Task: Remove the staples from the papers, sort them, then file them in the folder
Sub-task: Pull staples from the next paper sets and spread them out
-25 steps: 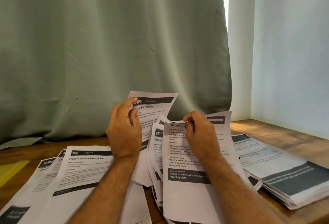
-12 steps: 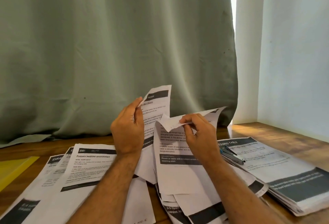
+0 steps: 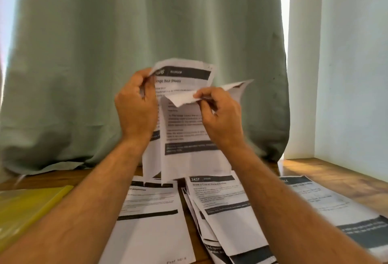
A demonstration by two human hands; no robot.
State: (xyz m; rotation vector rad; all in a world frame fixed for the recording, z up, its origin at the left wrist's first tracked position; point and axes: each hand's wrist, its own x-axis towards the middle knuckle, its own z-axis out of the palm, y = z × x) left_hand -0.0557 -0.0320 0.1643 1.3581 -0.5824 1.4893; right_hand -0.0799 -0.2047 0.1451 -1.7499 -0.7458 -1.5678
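Curtain [image 3: 84, 53] behind; papers [image 3: 189, 133] apparently creased.

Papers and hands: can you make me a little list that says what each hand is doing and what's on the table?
left hand: grips the top corner of the "Change Bed Sheets" page
right hand: pinches the folded-over top edge of the front page
held pages: lifted above the table
loose sheets: spread flat below the hands
paper stack: lying on the right
yellow folder: lying on the left
behind: green curtain
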